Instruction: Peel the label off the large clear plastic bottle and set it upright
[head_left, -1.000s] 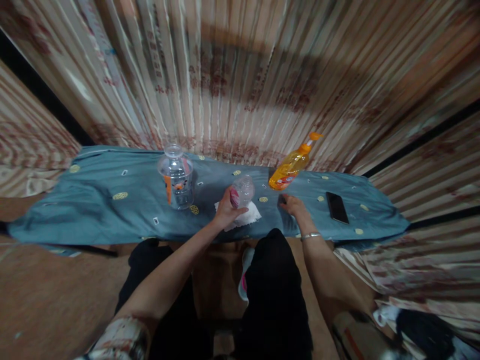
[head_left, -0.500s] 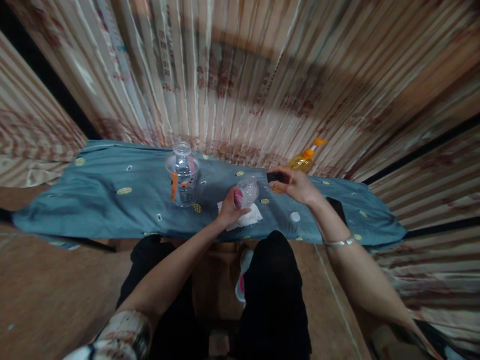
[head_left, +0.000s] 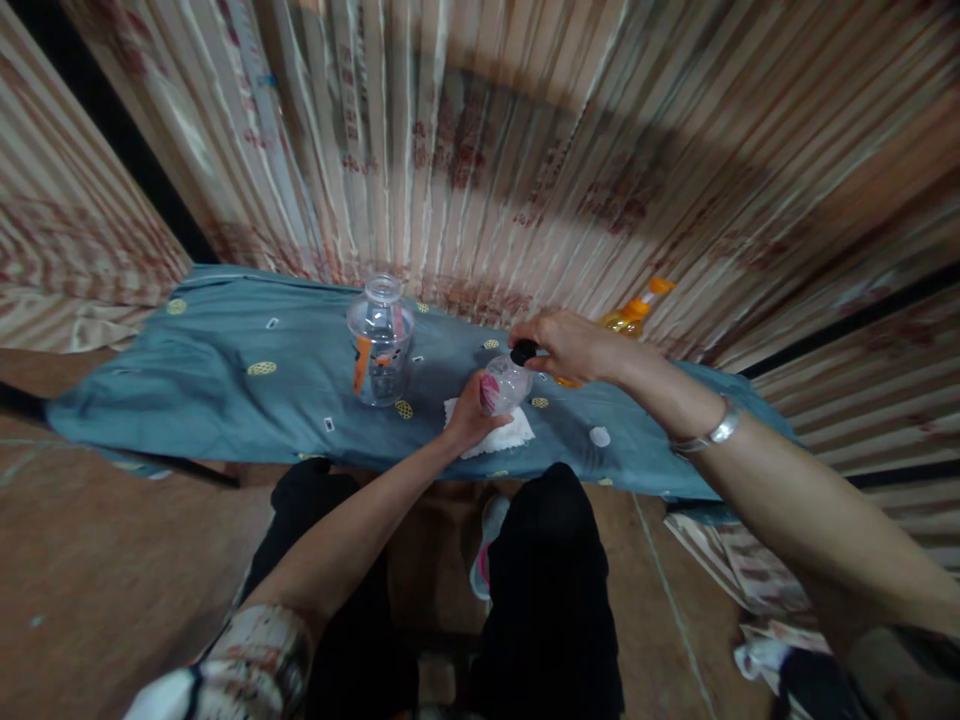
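My left hand (head_left: 466,415) is wrapped round a small clear plastic bottle (head_left: 501,385) with a pink label, holding it upright over a white tissue (head_left: 510,435) on the blue-grey cloth (head_left: 225,390). My right hand (head_left: 566,345) pinches a small black cap (head_left: 523,351) right at the bottle's mouth. A silver bangle (head_left: 709,435) sits on my right wrist.
A larger clear bottle (head_left: 381,340) with an orange label stands left of my hands. An orange detergent bottle (head_left: 637,310) lies behind my right hand, partly hidden. Striped curtains (head_left: 480,150) hang close behind the cloth-covered surface. My dark-trousered knees (head_left: 547,560) are below its front edge.
My right hand picked a black cap off the cloth on the right and carried it left to the small bottle's mouth. The left hand kept its hold. The camera shifted slightly right.
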